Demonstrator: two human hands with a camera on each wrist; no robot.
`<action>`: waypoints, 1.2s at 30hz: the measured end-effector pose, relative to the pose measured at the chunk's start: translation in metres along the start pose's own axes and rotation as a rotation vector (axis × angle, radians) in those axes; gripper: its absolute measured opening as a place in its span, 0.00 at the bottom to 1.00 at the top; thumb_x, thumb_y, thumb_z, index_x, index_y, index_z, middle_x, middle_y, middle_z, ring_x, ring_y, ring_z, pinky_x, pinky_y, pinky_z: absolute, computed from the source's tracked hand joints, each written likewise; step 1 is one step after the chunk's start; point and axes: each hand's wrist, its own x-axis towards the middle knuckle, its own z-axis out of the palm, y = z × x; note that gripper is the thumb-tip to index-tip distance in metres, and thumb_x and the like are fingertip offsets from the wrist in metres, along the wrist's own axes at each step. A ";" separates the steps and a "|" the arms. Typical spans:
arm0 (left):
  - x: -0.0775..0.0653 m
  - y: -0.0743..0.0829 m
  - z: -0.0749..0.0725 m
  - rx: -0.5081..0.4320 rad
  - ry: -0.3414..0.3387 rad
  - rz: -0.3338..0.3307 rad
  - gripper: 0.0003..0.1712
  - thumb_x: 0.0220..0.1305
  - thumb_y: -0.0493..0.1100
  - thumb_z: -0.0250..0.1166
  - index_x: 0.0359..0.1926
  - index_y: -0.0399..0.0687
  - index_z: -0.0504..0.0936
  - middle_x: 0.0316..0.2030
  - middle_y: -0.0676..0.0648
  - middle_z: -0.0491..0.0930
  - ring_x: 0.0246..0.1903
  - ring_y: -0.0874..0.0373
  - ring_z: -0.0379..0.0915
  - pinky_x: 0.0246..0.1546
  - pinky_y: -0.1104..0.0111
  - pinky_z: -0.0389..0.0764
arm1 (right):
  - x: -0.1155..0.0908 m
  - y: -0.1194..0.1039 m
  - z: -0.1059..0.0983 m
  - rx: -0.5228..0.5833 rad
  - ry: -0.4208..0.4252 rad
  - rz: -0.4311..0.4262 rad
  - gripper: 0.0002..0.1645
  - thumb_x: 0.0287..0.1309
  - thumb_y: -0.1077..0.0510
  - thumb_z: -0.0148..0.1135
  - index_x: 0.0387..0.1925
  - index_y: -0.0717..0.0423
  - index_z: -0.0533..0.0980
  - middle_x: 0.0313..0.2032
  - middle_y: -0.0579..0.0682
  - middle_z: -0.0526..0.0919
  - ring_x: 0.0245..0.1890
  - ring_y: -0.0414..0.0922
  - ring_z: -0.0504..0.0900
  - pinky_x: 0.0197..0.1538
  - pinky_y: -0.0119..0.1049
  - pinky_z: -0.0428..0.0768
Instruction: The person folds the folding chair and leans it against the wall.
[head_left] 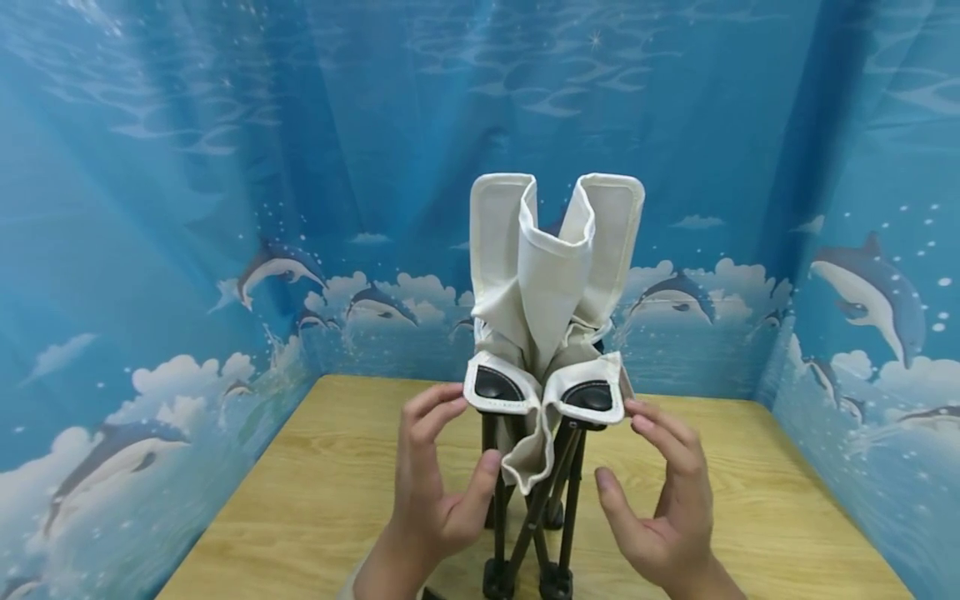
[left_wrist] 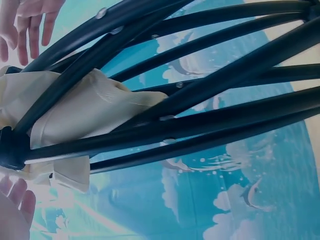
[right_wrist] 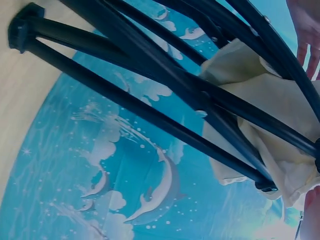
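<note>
In the head view a folded camp chair with off-white fabric (head_left: 555, 279) and thin black legs (head_left: 501, 500) stands upright on the table. Two front fabric corners carry black patches (head_left: 588, 396). My left hand (head_left: 435, 475) has its fingertips at the left corner's outer edge, thumb spread away toward the hanging fold. At the right corner, the fingertips of my right hand (head_left: 671, 492) meet the edge, with the thumb apart below. Crossed black tubes (left_wrist: 210, 127) and bunched fabric (left_wrist: 80, 107) fill the left wrist view; the right wrist view shows similar tubes (right_wrist: 150, 110).
The wooden table (head_left: 315, 483) extends to both sides of the chair. Blue curtains (head_left: 420, 108) printed with dolphins and clouds surround it at the back, left and right.
</note>
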 end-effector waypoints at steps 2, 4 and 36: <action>-0.004 0.000 -0.002 0.000 -0.014 -0.001 0.24 0.68 0.39 0.65 0.53 0.19 0.73 0.49 0.26 0.76 0.52 0.40 0.76 0.62 0.63 0.77 | -0.004 0.000 -0.002 -0.016 -0.015 0.011 0.26 0.65 0.63 0.70 0.51 0.83 0.73 0.55 0.69 0.82 0.61 0.50 0.81 0.67 0.33 0.76; -0.007 0.000 -0.004 -0.001 -0.035 -0.002 0.22 0.67 0.39 0.66 0.51 0.20 0.75 0.47 0.27 0.77 0.50 0.41 0.77 0.61 0.64 0.79 | -0.008 -0.001 -0.005 -0.041 -0.045 0.025 0.25 0.66 0.60 0.70 0.49 0.82 0.74 0.53 0.67 0.83 0.60 0.48 0.81 0.67 0.32 0.77; -0.051 -0.002 -0.026 0.103 -0.479 -0.199 0.21 0.65 0.42 0.70 0.59 0.49 0.83 0.50 0.51 0.82 0.46 0.59 0.80 0.45 0.69 0.82 | -0.061 -0.003 -0.043 -0.405 -0.605 0.412 0.40 0.46 0.63 0.82 0.63 0.50 0.79 0.65 0.52 0.75 0.59 0.43 0.79 0.54 0.22 0.76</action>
